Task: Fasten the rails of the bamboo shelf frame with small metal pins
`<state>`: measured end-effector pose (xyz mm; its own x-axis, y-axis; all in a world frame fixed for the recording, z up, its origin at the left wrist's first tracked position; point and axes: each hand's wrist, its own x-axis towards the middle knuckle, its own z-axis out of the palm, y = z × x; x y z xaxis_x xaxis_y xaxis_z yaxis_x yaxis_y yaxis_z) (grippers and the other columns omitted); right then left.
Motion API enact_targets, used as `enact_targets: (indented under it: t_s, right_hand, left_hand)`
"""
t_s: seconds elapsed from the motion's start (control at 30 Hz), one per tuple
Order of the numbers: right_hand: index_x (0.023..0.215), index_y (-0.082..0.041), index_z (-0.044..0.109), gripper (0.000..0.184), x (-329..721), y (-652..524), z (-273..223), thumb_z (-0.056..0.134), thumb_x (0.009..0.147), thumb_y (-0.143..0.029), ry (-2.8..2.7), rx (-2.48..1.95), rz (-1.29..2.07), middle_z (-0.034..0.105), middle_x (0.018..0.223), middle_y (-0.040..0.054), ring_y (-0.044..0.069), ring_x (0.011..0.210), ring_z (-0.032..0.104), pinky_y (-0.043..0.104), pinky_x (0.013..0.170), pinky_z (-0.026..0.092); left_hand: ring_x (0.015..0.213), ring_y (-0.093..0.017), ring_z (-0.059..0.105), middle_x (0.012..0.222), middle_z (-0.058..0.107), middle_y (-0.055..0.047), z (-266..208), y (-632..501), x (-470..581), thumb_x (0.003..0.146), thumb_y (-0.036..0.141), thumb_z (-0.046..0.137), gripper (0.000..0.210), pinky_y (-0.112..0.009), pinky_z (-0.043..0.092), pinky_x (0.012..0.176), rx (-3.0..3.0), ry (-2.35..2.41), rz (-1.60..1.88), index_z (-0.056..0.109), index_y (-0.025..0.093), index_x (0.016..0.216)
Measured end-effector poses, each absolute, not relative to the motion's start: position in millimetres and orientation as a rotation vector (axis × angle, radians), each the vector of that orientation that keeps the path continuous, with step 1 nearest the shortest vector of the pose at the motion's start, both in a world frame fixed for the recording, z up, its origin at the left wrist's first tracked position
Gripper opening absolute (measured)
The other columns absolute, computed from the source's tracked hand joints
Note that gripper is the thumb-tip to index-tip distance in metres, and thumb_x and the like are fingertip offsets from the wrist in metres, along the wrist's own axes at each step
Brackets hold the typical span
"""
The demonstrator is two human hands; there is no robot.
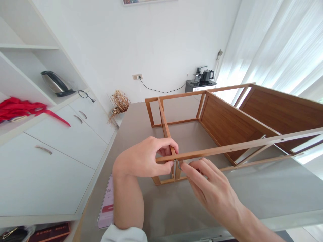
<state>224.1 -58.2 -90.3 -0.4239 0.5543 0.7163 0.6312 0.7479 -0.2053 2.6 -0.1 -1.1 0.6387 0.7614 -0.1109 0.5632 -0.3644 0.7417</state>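
Observation:
A brown wooden shelf rack (199,154) lies on its side on the grey table, its slim rails and solid shelf panels joined together. My left hand (148,158) is closed around the near rail where a cross shelf meets it, thumb below and fingers over the top. At that same joint, my right hand (212,181) pinches a small bent metal hex key (179,165), mostly hidden by the fingers. The key's tip is close to the outer face of the rail, beside my left thumb; whether it sits in a screw I cannot tell.
The grey tabletop (161,205) carries a pink printed box or sheet (107,205) at left. White cabinets (47,168) hold an electric kettle (57,83) and red cloth (22,109). Dried flowers (119,102) and a black tea stand (200,84) are behind; a curtain (275,43) hangs right.

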Motion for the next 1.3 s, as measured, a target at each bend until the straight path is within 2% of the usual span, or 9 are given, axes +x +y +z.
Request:
enact_targets:
  t_s: [0.1,0.6,0.93,1.13,1.3]
  right_hand:
    - [0.122,-0.017,0.060,0.034,227.3,-59.9,-91.2,0.052,0.096,0.002,-2.156,-0.872,-0.094,0.059,0.087,0.0024,0.013,0.076,0.047,0.026,0.071,0.043]
    - [0.118,-0.017,0.060,0.026,223.5,-61.3,-76.9,0.047,0.100,-0.004,-2.195,-0.873,-0.062,0.062,0.093,0.0043,0.015,0.081,0.050,0.028,0.072,0.043]
    - [0.116,-0.017,0.061,0.029,225.5,-60.5,-72.5,0.042,0.100,-0.002,-2.231,-0.869,-0.047,0.062,0.088,0.0022,0.015,0.077,0.049,0.028,0.070,0.042]
    - [0.109,-0.017,0.064,0.034,225.3,-62.0,-59.3,0.038,0.097,0.001,-2.282,-0.875,-0.151,0.059,0.084,0.0017,0.015,0.074,0.048,0.028,0.067,0.042]
    - [0.095,-0.017,0.065,0.031,224.4,-64.3,-41.8,0.041,0.091,0.002,-2.405,-0.901,-0.399,0.055,0.078,0.0027,0.017,0.067,0.047,0.032,0.061,0.041]
  left_hand:
    - [0.084,-0.016,0.066,0.090,0.072,0.002,-0.8,-0.3,2.4,0.082,0.021,0.061,0.021,-0.028,0.052,0.082,2.074,1.032,0.319,0.063,0.024,0.104]
    - [0.085,-0.016,0.068,0.093,0.074,0.002,-2.6,0.8,2.1,0.083,0.021,0.060,0.022,-0.028,0.052,0.081,2.085,1.021,0.319,0.063,0.024,0.105]
    - [0.086,-0.016,0.068,0.094,0.074,0.001,-1.7,-0.3,2.5,0.083,0.021,0.060,0.022,-0.028,0.052,0.080,2.082,1.030,0.316,0.063,0.024,0.104]
    - [0.085,-0.016,0.068,0.092,0.073,0.001,0.4,-0.7,3.4,0.082,0.020,0.060,0.021,-0.028,0.052,0.083,2.078,1.037,0.305,0.063,0.023,0.103]
    - [0.088,-0.017,0.069,0.096,0.074,0.000,-0.9,0.1,3.0,0.083,0.021,0.062,0.022,-0.028,0.052,0.085,2.083,1.032,0.314,0.064,0.023,0.104]
